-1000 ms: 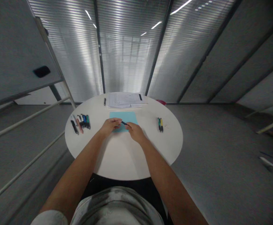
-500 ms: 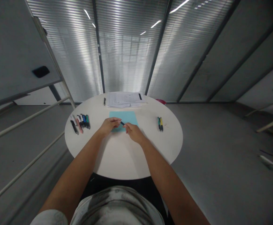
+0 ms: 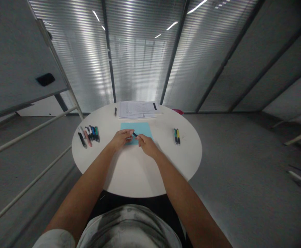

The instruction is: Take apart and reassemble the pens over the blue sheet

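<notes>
Together, both hands hold a dark pen over blue paper.

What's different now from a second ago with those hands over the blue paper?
The fingers of the right hand have shifted slightly left, toward the left hand, so less of the dark pen shows between them. Neither hand has visibly let go. The blue paper, the white papers and the pens on both sides stayed put.
</notes>
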Demonstrator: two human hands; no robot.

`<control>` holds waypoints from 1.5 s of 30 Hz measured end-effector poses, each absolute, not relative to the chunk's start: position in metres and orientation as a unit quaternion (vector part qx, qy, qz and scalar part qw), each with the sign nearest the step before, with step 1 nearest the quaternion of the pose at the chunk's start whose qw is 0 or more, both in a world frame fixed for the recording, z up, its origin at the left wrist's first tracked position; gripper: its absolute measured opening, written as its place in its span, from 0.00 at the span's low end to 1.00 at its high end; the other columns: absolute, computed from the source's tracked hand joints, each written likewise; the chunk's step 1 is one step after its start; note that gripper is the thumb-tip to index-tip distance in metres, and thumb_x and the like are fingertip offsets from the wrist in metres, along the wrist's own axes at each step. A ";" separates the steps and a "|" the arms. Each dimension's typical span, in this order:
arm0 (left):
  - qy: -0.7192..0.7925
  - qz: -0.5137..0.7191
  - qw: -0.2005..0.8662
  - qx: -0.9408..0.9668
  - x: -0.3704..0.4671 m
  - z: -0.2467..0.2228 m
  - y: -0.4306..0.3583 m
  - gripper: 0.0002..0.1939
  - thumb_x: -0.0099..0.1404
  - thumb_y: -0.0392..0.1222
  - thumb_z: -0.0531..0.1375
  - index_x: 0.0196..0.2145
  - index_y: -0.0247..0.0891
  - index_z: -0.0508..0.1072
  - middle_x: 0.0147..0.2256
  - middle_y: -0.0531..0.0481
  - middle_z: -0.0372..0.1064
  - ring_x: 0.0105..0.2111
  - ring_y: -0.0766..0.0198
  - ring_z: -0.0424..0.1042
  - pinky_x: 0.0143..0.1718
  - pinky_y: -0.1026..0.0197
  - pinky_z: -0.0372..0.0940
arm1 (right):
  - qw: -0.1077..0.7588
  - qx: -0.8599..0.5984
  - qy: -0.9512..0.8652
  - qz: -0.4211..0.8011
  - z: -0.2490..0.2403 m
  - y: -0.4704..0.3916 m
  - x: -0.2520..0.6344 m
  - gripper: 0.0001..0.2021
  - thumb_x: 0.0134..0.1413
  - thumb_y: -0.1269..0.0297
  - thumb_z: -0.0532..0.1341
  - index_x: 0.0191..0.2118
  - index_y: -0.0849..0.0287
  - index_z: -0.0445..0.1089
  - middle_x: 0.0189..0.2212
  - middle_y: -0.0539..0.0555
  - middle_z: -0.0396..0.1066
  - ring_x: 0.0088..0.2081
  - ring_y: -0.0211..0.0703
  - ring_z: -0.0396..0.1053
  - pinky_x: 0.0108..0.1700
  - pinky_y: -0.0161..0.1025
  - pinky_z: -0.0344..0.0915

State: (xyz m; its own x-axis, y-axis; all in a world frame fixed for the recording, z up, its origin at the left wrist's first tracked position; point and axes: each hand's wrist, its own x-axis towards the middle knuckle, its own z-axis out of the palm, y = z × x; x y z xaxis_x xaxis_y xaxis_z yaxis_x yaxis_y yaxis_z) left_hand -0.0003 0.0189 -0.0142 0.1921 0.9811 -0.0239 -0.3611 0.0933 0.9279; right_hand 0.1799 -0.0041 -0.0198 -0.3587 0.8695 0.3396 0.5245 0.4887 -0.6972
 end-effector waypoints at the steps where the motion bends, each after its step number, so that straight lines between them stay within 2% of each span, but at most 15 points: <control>1: 0.367 0.522 0.641 0.427 0.000 -0.015 0.019 0.18 0.46 0.43 0.71 0.35 0.34 0.77 0.25 0.50 0.67 0.26 0.68 0.67 0.30 0.62 0.62 | 0.350 -0.444 -0.791 0.235 -0.019 -0.004 0.180 0.16 0.65 0.56 0.46 0.37 0.57 0.67 0.23 0.48 0.66 0.26 0.35 0.63 0.32 0.32 0.56; 8: 0.361 0.530 0.638 0.426 0.003 -0.019 0.022 0.16 0.46 0.44 0.71 0.31 0.35 0.74 0.22 0.53 0.65 0.23 0.70 0.66 0.28 0.64 0.61 | 0.356 -0.442 -0.797 0.207 -0.017 -0.006 0.179 0.13 0.64 0.55 0.49 0.38 0.56 0.66 0.24 0.47 0.67 0.26 0.35 0.63 0.31 0.31 0.54; 11: 0.352 0.532 0.642 0.426 0.002 -0.018 0.021 0.14 0.46 0.43 0.71 0.27 0.35 0.72 0.23 0.53 0.65 0.24 0.70 0.66 0.27 0.64 0.61 | 0.356 -0.435 -0.799 0.215 -0.016 -0.007 0.179 0.15 0.64 0.54 0.48 0.36 0.56 0.66 0.24 0.47 0.67 0.26 0.35 0.63 0.32 0.31 0.55; 15: 0.354 0.521 0.643 0.435 -0.001 -0.014 0.019 0.11 0.48 0.42 0.70 0.27 0.36 0.74 0.26 0.51 0.69 0.25 0.70 0.66 0.28 0.65 0.61 | 0.351 -0.424 -0.797 0.250 -0.015 -0.009 0.178 0.19 0.65 0.54 0.45 0.32 0.57 0.67 0.23 0.48 0.68 0.24 0.34 0.62 0.32 0.32 0.56; 17: 0.346 0.518 0.647 0.439 -0.001 -0.012 0.017 0.10 0.49 0.42 0.69 0.28 0.36 0.75 0.29 0.49 0.71 0.26 0.70 0.67 0.29 0.64 0.62 | 0.352 -0.426 -0.786 0.277 -0.015 -0.010 0.176 0.19 0.65 0.54 0.44 0.34 0.57 0.67 0.24 0.48 0.70 0.24 0.34 0.62 0.32 0.32 0.56; 19: 0.336 0.519 0.650 0.442 -0.001 -0.010 0.016 0.09 0.49 0.41 0.69 0.28 0.35 0.76 0.31 0.48 0.71 0.27 0.70 0.67 0.30 0.64 0.63 | 0.356 -0.427 -0.775 0.301 -0.016 -0.010 0.174 0.17 0.65 0.54 0.44 0.40 0.56 0.66 0.24 0.48 0.70 0.24 0.34 0.63 0.31 0.32 0.57; 22: 0.340 0.530 0.642 0.438 0.000 -0.009 0.016 0.11 0.49 0.42 0.69 0.29 0.35 0.76 0.31 0.48 0.71 0.26 0.70 0.67 0.29 0.64 0.63 | 0.377 -0.444 -0.759 0.292 -0.017 -0.007 0.173 0.14 0.62 0.54 0.50 0.47 0.56 0.61 0.26 0.47 0.69 0.26 0.36 0.65 0.32 0.33 0.58; 26: 0.362 0.548 0.628 0.417 0.000 -0.009 0.019 0.15 0.47 0.43 0.70 0.31 0.33 0.76 0.29 0.48 0.70 0.25 0.70 0.66 0.28 0.64 0.62 | 0.398 -0.480 -0.748 0.228 -0.018 -0.003 0.177 0.11 0.56 0.56 0.57 0.41 0.56 0.63 0.32 0.49 0.69 0.32 0.38 0.66 0.35 0.34 0.59; 29: 0.362 0.545 0.628 0.420 -0.002 -0.009 0.020 0.16 0.47 0.44 0.70 0.33 0.32 0.76 0.28 0.48 0.69 0.26 0.69 0.67 0.29 0.64 0.63 | 0.380 -0.478 -0.761 0.221 -0.015 -0.003 0.180 0.09 0.60 0.56 0.54 0.38 0.55 0.65 0.31 0.49 0.70 0.30 0.37 0.65 0.33 0.33 0.57; 33: 0.362 0.547 0.626 0.422 -0.003 -0.009 0.020 0.16 0.48 0.43 0.69 0.33 0.32 0.76 0.30 0.47 0.71 0.26 0.69 0.68 0.29 0.63 0.63 | 0.346 -0.476 -0.780 0.215 -0.011 -0.008 0.180 0.15 0.65 0.56 0.46 0.36 0.55 0.67 0.27 0.48 0.70 0.27 0.36 0.64 0.31 0.33 0.54; 37: 0.365 0.559 0.620 0.412 -0.002 -0.010 0.020 0.15 0.47 0.43 0.69 0.32 0.32 0.75 0.33 0.47 0.71 0.26 0.70 0.67 0.29 0.64 0.63 | 0.360 -0.498 -0.763 0.201 -0.012 -0.007 0.179 0.10 0.61 0.56 0.53 0.43 0.54 0.65 0.32 0.49 0.71 0.31 0.38 0.66 0.33 0.33 0.56; 40: 0.364 0.562 0.618 0.411 -0.002 -0.010 0.020 0.15 0.48 0.44 0.69 0.31 0.33 0.75 0.36 0.47 0.71 0.26 0.71 0.68 0.29 0.64 0.64 | 0.368 -0.501 -0.762 0.185 -0.013 -0.005 0.181 0.08 0.58 0.58 0.57 0.41 0.54 0.65 0.36 0.50 0.71 0.35 0.40 0.67 0.35 0.34 0.57; 42: 0.366 0.559 0.618 0.414 -0.002 -0.010 0.020 0.14 0.48 0.45 0.69 0.31 0.34 0.75 0.36 0.47 0.71 0.26 0.71 0.67 0.29 0.65 0.64 | 0.355 -0.490 -0.773 0.190 -0.013 -0.005 0.182 0.09 0.61 0.57 0.53 0.38 0.54 0.66 0.32 0.49 0.71 0.33 0.39 0.67 0.34 0.33 0.57; 45: 0.371 0.558 0.617 0.413 -0.002 -0.008 0.019 0.15 0.48 0.44 0.69 0.32 0.34 0.76 0.35 0.47 0.71 0.26 0.71 0.67 0.29 0.65 0.63 | 0.331 -0.476 -0.786 0.213 -0.012 -0.007 0.183 0.15 0.65 0.55 0.47 0.36 0.54 0.67 0.26 0.48 0.69 0.27 0.37 0.65 0.31 0.33 0.55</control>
